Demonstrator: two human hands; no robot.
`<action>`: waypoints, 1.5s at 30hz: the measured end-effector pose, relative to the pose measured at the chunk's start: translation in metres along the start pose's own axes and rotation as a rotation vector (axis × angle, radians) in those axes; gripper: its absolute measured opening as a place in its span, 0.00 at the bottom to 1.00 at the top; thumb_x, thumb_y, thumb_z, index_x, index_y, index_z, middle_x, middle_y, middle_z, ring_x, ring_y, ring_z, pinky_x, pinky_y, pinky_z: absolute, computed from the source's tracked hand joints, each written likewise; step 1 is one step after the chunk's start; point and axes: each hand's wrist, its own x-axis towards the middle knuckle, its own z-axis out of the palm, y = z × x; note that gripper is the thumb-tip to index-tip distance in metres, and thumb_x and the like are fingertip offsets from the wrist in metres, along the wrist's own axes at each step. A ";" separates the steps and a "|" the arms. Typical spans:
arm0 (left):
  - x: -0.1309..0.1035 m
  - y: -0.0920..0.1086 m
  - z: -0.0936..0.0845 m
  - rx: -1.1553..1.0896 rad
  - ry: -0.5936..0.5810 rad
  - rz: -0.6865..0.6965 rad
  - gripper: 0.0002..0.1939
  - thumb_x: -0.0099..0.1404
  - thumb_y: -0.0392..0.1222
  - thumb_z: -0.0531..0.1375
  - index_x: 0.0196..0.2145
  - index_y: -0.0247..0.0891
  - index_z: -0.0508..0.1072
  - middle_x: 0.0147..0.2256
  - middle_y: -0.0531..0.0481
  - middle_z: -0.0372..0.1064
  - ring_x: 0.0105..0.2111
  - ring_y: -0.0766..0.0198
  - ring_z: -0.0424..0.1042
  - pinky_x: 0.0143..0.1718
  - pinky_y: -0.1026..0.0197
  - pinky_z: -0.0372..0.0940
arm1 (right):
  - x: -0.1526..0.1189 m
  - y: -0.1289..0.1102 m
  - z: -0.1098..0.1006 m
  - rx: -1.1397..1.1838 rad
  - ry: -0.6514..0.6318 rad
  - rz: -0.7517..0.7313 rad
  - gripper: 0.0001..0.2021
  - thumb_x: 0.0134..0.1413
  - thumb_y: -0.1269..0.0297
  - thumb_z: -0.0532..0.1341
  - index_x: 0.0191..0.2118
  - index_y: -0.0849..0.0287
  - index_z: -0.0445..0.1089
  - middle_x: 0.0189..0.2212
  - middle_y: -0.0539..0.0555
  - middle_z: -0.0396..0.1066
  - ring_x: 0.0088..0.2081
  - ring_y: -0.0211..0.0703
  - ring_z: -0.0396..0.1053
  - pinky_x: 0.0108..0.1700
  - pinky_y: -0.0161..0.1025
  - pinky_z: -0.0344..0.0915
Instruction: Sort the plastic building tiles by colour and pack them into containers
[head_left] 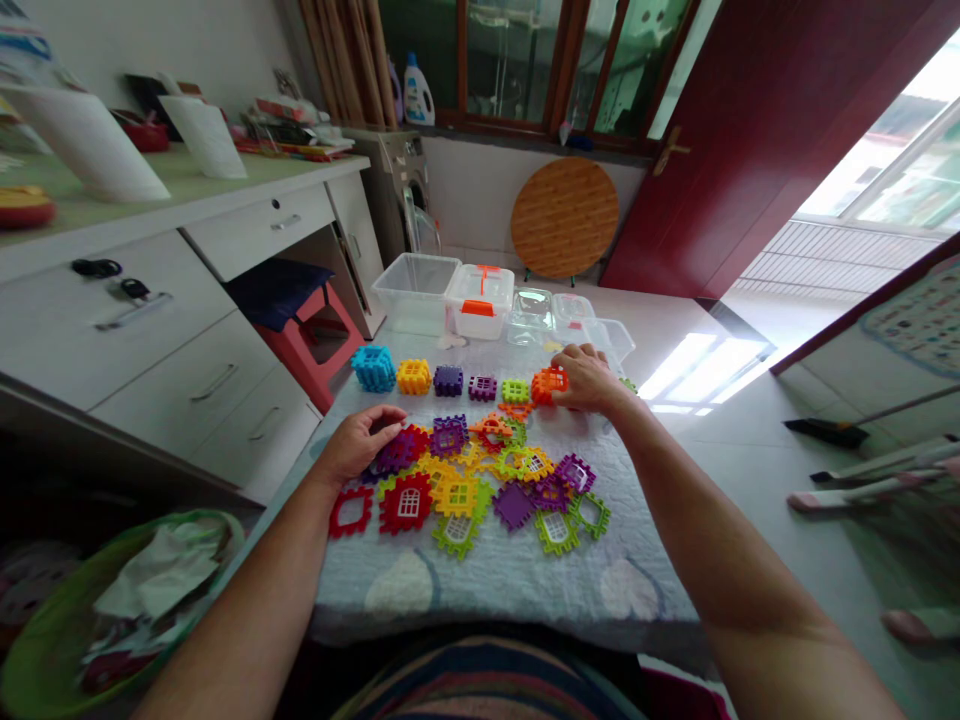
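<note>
My right hand point(586, 378) has its fingers and thumb around a stack of orange interlocking plastic tiles point(549, 384) at the right end of a row. My left hand point(366, 440) rests at the left edge of a loose pile, fingers loosely curved and thumb apart, beside purple tiles point(394, 455) and red ones; no tile shows in its grasp. Leftward along the row stand stacks of light green point(515, 391), purple point(483, 388), dark blue point(448, 380), yellow point(414, 377) and light blue tiles point(373, 369). In the pile lie a red window tile point(409, 503) and yellow tiles point(456, 494).
An uncovered clear bin point(417, 292), a lidded clear box with orange latches point(484, 300) and smaller clear containers point(534, 312) line the table's far side. A red stool point(304, 320) stands left, near white drawers point(195, 350). A green basket point(37, 650) holds cloths.
</note>
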 end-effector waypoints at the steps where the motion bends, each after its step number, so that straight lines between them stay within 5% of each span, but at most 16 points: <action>1: 0.000 -0.001 0.000 -0.007 -0.002 -0.003 0.23 0.52 0.58 0.63 0.38 0.38 0.77 0.36 0.47 0.77 0.37 0.56 0.75 0.41 0.57 0.69 | 0.006 0.002 0.002 -0.006 -0.021 -0.005 0.22 0.43 0.56 0.65 0.47 0.54 0.71 0.47 0.60 0.66 0.50 0.60 0.58 0.49 0.51 0.57; 15: 0.002 -0.009 -0.001 -0.004 -0.020 -0.007 0.21 0.55 0.56 0.63 0.40 0.38 0.76 0.38 0.46 0.77 0.39 0.55 0.75 0.44 0.56 0.68 | 0.026 0.014 0.023 0.013 -0.155 -0.019 0.31 0.41 0.54 0.67 0.55 0.52 0.69 0.54 0.59 0.67 0.54 0.63 0.58 0.52 0.53 0.55; 21: 0.002 -0.010 -0.001 0.002 -0.022 -0.001 0.22 0.55 0.56 0.63 0.40 0.37 0.76 0.38 0.46 0.77 0.39 0.55 0.75 0.44 0.56 0.68 | 0.031 0.011 0.024 -0.038 -0.221 -0.020 0.23 0.44 0.56 0.66 0.49 0.55 0.72 0.47 0.59 0.71 0.51 0.60 0.61 0.51 0.51 0.55; 25: 0.002 -0.007 -0.001 0.008 -0.022 -0.009 0.23 0.54 0.57 0.62 0.40 0.37 0.75 0.38 0.47 0.77 0.39 0.55 0.75 0.45 0.56 0.68 | 0.017 0.001 0.013 0.005 -0.074 -0.010 0.31 0.45 0.56 0.66 0.57 0.59 0.67 0.54 0.62 0.67 0.54 0.63 0.58 0.53 0.53 0.55; 28: 0.001 -0.004 -0.001 0.033 -0.023 -0.005 0.23 0.54 0.57 0.62 0.40 0.37 0.76 0.38 0.47 0.77 0.39 0.55 0.75 0.45 0.56 0.68 | -0.003 -0.020 0.009 0.131 0.014 -0.093 0.22 0.52 0.65 0.60 0.54 0.61 0.68 0.51 0.61 0.69 0.51 0.55 0.62 0.52 0.48 0.57; 31: 0.000 -0.001 -0.002 0.063 -0.017 -0.002 0.23 0.54 0.56 0.61 0.40 0.37 0.76 0.38 0.47 0.77 0.39 0.55 0.75 0.44 0.56 0.68 | -0.020 -0.045 0.021 0.232 -0.069 -0.218 0.18 0.51 0.76 0.54 0.48 0.63 0.72 0.45 0.60 0.73 0.48 0.48 0.66 0.53 0.42 0.57; 34: 0.000 0.001 -0.001 0.071 -0.010 0.001 0.23 0.54 0.57 0.61 0.40 0.37 0.76 0.37 0.47 0.77 0.38 0.56 0.75 0.43 0.57 0.68 | -0.030 -0.059 0.039 0.252 -0.096 -0.211 0.22 0.49 0.80 0.53 0.51 0.66 0.70 0.47 0.60 0.72 0.49 0.47 0.65 0.54 0.41 0.56; 45: 0.001 -0.005 -0.001 0.067 -0.006 0.009 0.22 0.54 0.55 0.62 0.40 0.37 0.76 0.37 0.47 0.77 0.37 0.57 0.74 0.42 0.58 0.68 | -0.036 -0.053 0.063 0.193 -0.084 -0.053 0.22 0.52 0.77 0.56 0.53 0.60 0.70 0.41 0.59 0.69 0.42 0.48 0.63 0.46 0.40 0.56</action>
